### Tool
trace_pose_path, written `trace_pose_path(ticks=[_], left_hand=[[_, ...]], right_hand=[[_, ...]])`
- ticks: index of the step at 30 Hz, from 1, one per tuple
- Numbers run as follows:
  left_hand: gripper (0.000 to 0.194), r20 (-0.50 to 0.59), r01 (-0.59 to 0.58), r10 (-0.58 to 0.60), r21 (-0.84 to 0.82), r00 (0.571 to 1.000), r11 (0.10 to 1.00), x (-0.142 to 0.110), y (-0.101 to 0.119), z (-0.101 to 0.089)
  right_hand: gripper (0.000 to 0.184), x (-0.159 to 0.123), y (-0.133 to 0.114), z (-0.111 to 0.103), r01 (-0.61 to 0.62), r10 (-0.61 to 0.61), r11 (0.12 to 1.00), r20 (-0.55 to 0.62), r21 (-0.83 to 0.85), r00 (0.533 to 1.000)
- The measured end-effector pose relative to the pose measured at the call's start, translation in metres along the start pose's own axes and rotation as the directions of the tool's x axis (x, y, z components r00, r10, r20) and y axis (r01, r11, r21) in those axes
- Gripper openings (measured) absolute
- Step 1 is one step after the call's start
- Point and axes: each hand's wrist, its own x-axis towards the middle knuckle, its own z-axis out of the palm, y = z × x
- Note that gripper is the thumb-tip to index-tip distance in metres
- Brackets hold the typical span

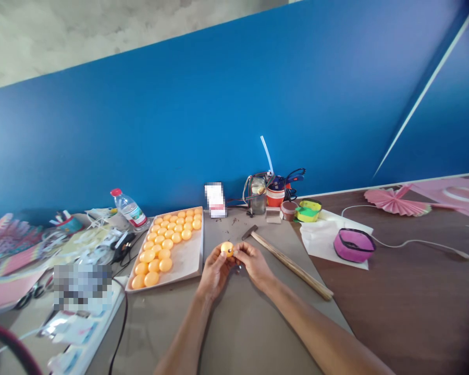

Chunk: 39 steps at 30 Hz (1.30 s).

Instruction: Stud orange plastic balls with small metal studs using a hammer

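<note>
The left hand point(214, 273) grasps a small, smooth orange ball point(226, 249) with a dark spot; the right hand point(255, 263) pinches at its side, above the table point(250, 323). Left, glossy orange balls point(167, 244) fill part of a shallow tray point(186, 256); right lies a wooden-handled hammer point(291, 264).

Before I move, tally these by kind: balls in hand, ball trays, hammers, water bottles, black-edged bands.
Ball in the left hand, right hand fingers at it: 1
Tray: 1
Hammer: 1
Water bottle: 1
Black-edged bands, purple band and yellow band: 2
Total: 6
</note>
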Motion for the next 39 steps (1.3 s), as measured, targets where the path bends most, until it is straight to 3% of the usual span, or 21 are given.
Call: trace_pose_path(ticks=[14, 17, 20, 22, 24, 26, 28, 31, 33, 36, 39], left_hand=[[0.030, -0.056, -0.079, 0.087, 0.132, 0.995, 0.988, -0.002, -0.002, 0.005], [0.027, -0.050, -0.075, 0.079, 0.084, 0.996, 0.994, -0.002, -0.002, 0.006], [0.024, -0.028, -0.047, 0.046, -0.026, 0.999, 0.999, -0.003, 0.001, 0.008], [0.023, -0.022, -0.016, 0.014, -0.091, 1.000, 0.996, -0.003, 0.003, 0.007], [0.025, -0.030, 0.011, -0.016, -0.144, 0.999, 0.990, -0.002, 0.005, 0.005], [0.033, -0.039, 0.026, -0.034, -0.183, 0.999, 0.983, -0.001, 0.006, 0.002], [0.042, -0.049, 0.024, -0.035, -0.213, 0.998, 0.977, 0.001, 0.007, -0.001], [0.046, -0.067, 0.002, -0.018, -0.241, 0.998, 0.971, 0.003, 0.008, -0.002], [0.046, -0.072, -0.007, -0.011, -0.243, 0.997, 0.970, 0.003, 0.009, -0.002], [0.045, -0.059, -0.001, -0.013, -0.232, 0.998, 0.973, 0.002, 0.009, -0.002], [0.046, -0.047, 0.012, -0.023, -0.215, 0.999, 0.976, 0.001, 0.008, -0.001]], right_hand=[[0.020, 0.000, 0.005, 0.003, -0.037, 0.039, 0.999, -0.088, 0.027, 0.995], [0.024, 0.001, 0.005, 0.004, -0.047, 0.053, 0.997, -0.109, 0.056, 0.993], [0.023, 0.004, 0.004, 0.002, -0.069, 0.073, 0.991, -0.032, 0.111, 0.997], [0.020, 0.007, 0.003, -0.003, -0.051, 0.051, 0.997, -0.010, 0.065, 0.999], [0.014, 0.009, 0.003, -0.010, 0.032, -0.041, 0.990, -0.066, -0.139, 0.997], [0.008, 0.010, 0.003, -0.016, 0.124, -0.194, 0.864, -0.094, -0.488, 0.977], [0.013, 0.007, 0.002, -0.019, 0.176, -0.303, 0.615, -0.025, -0.769, 0.953], [0.023, 0.001, 0.000, -0.020, 0.161, -0.290, 0.251, 0.084, -0.954, 0.953], [0.022, -0.001, 0.000, -0.019, 0.126, -0.233, 0.092, 0.101, -0.988, 0.967], [0.018, -0.003, 0.002, -0.017, 0.131, -0.169, -0.025, 0.133, -0.991, 0.977], [0.018, -0.001, 0.003, -0.016, 0.151, -0.167, -0.030, 0.154, -0.988, 0.974]])
